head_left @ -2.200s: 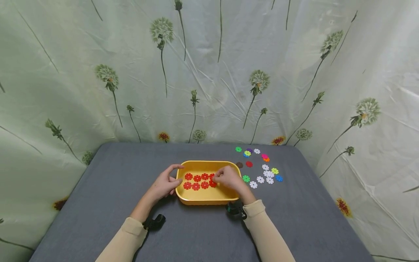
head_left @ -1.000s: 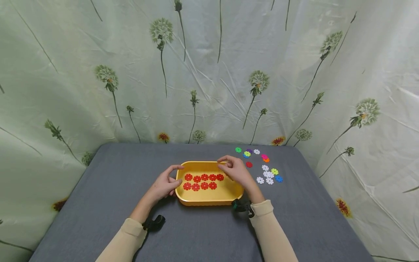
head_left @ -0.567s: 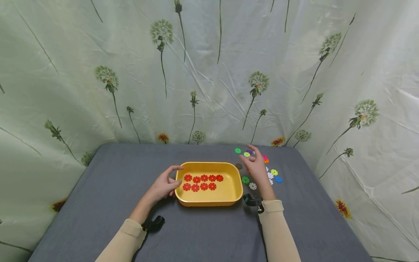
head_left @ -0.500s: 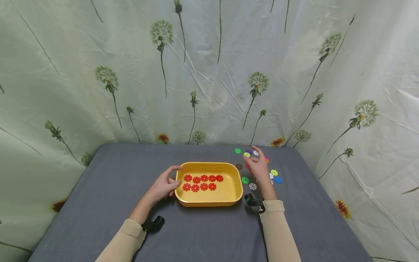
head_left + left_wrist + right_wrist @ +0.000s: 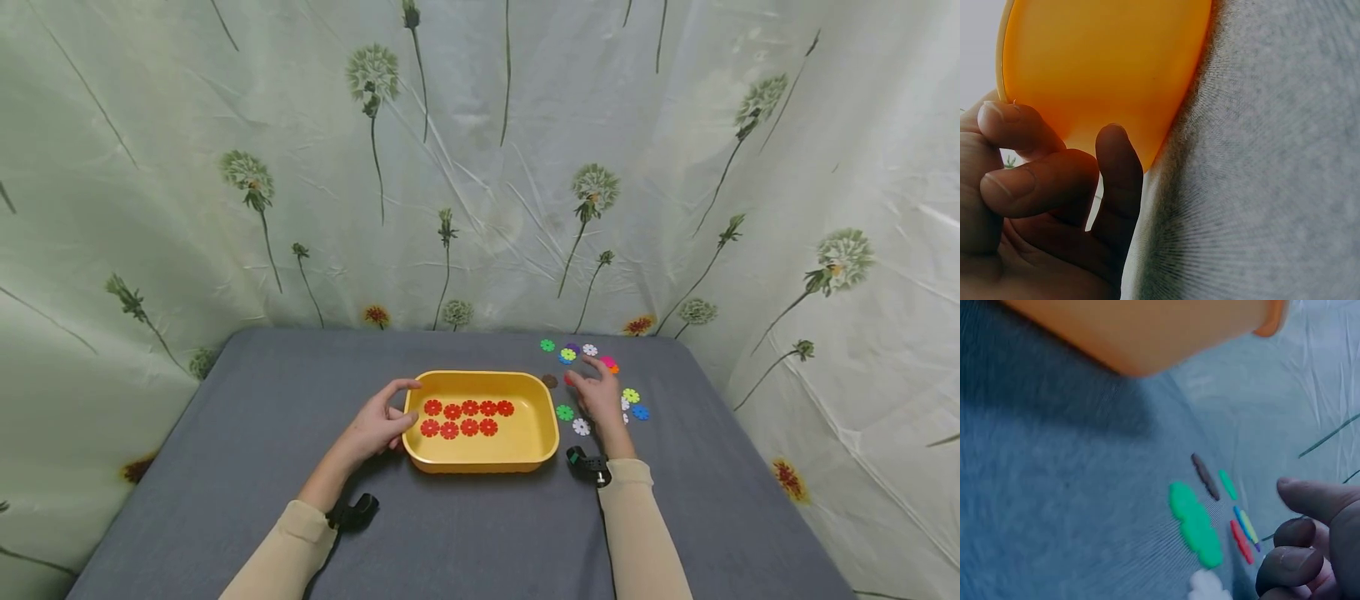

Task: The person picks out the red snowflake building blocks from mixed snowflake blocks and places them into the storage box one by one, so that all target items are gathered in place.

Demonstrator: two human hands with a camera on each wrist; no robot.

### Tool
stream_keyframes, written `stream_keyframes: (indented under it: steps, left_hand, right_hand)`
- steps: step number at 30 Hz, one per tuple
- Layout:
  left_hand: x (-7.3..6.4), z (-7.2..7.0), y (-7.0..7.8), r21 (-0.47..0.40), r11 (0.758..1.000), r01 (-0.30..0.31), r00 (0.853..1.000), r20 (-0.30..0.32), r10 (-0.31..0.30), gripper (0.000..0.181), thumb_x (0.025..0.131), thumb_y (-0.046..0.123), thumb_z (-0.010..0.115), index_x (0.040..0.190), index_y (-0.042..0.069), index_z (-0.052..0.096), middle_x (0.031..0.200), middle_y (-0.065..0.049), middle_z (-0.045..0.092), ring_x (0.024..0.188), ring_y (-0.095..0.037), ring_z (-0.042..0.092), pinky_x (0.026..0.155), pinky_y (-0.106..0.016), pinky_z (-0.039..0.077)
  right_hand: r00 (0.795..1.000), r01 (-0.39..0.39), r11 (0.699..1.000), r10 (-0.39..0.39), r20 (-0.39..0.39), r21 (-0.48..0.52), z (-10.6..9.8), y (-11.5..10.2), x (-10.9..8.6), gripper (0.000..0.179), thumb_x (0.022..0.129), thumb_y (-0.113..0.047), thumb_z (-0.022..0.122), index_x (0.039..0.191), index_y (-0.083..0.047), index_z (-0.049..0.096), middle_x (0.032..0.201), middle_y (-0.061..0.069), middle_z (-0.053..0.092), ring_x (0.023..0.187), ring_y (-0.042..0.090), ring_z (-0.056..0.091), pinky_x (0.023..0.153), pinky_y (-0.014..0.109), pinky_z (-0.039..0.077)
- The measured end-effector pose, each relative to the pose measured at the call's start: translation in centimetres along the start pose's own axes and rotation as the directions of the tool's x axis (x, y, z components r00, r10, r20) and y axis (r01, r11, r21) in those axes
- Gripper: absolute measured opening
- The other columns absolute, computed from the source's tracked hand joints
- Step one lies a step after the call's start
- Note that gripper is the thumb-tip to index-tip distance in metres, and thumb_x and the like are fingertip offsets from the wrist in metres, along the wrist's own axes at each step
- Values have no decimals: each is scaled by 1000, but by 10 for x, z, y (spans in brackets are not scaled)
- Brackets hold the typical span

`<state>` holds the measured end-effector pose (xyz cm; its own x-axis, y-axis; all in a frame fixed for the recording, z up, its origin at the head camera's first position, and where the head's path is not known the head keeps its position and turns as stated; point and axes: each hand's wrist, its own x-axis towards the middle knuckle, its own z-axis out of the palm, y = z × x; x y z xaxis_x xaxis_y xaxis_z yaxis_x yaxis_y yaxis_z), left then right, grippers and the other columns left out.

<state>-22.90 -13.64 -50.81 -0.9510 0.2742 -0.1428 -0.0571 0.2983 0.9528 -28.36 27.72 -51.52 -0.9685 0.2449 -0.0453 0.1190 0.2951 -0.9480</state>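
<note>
My left hand (image 5: 381, 421) grips the left end of a yellow plastic tray (image 5: 517, 446), thumb at the rim and fingers against the outer wall (image 5: 1110, 56). Inside the tray lie several red flower-shaped discs (image 5: 469, 427) in two rows. To the tray's right, my right hand (image 5: 602, 398) hovers low over scattered flower discs, thumb and index finger apart with nothing between them. Closest to those fingertips is a loose red disc (image 5: 569, 379), partly hidden by the hand; it also shows edge-on in the right wrist view as a red disc (image 5: 1241, 542).
Around the right hand lie a brown disc (image 5: 550, 381), green discs (image 5: 565, 412), a white disc (image 5: 581, 427), a yellow disc (image 5: 631, 395) and a blue disc (image 5: 640, 412). More discs lie farther back. A floral curtain (image 5: 480, 167) rises behind the grey table (image 5: 300, 375).
My right hand has left a red disc at the right end of the tray's back row, moved right out of the tray and lowered toward the loose red disc. The left hand stays put.
</note>
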Motion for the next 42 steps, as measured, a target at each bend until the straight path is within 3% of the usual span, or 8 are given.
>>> stream_keyframes:
  steps: [3, 7, 15, 21, 25, 29, 33, 42]
  left_hand:
    - [0, 0, 1, -4, 1000, -4, 1000, 4, 4, 53, 101, 17, 68, 150, 24, 48, 55, -1, 58, 45, -17, 45, 43, -27, 35]
    - [-1, 0, 1, -4, 1000, -4, 1000, 6, 4, 53, 100, 17, 68, 150, 24, 48, 55, -1, 57, 45, -18, 46, 43, -27, 35]
    - [1, 0, -1, 0, 1000, 1, 1000, -5, -1, 53, 100, 18, 69, 149, 24, 49, 56, -2, 59, 46, -19, 47, 43, -27, 35]
    - [2, -1, -1, 4, 1000, -5, 1000, 2, 5, 54, 100, 19, 68, 150, 23, 49, 56, -1, 59, 45, -17, 47, 43, -27, 35]
    - [1, -2, -1, -12, 1000, -28, 999, 17, 28, 54, 101, 17, 67, 151, 21, 48, 55, 0, 58, 45, -15, 46, 43, -27, 34]
    - [1, -3, -1, -27, 999, -35, 999, 26, 35, 53, 102, 15, 66, 151, 21, 48, 54, 0, 58, 44, -14, 46, 42, -26, 34]
    - [1, -2, -1, -26, 999, -31, 999, 27, 32, 52, 102, 16, 66, 151, 21, 48, 54, -1, 58, 44, -15, 46, 42, -27, 34]
    - [0, -2, 0, -23, 999, -27, 999, 27, 28, 53, 101, 15, 66, 151, 22, 48, 55, 0, 58, 45, -15, 46, 43, -27, 35]
  right_hand:
    - [1000, -14, 998, 12, -28, -57, 1, 1, 1, 65, 97, -26, 76, 155, -9, 51, 82, 5, 70, 48, 6, 45, 50, 20, 41]
    - [999, -36, 987, 29, -46, -157, 3, 1, 1, 63, 95, -25, 78, 150, -3, 56, 116, 28, 70, 47, 5, 48, 50, 21, 44]
    - [996, -6, 924, -31, -89, -383, 9, -1, 0, 52, 96, -27, 76, 137, 2, 68, 135, 29, 69, 72, 20, 67, 65, 26, 54]
    - [992, -1, 898, -55, -114, -439, 13, -3, -2, 44, 97, -26, 76, 129, 2, 72, 127, 27, 73, 105, 40, 70, 93, 51, 59]
    - [990, 11, 894, -71, -118, -448, 14, -3, -3, 43, 96, -25, 76, 125, 5, 72, 124, 28, 73, 112, 44, 69, 96, 56, 57]
    - [990, -4, 902, -57, -129, -431, 13, 0, -4, 42, 95, -25, 77, 121, 6, 71, 119, 29, 73, 103, 41, 70, 87, 51, 59]
    - [991, -18, 923, -34, -129, -383, 10, 1, -2, 34, 95, -25, 77, 110, 6, 74, 104, 23, 75, 82, 28, 65, 68, 33, 54]
    - [993, -105, 990, 101, -54, -89, 0, -3, 1, 34, 100, -22, 70, 118, 8, 72, 61, -3, 54, 48, 9, 44, 48, 22, 38]
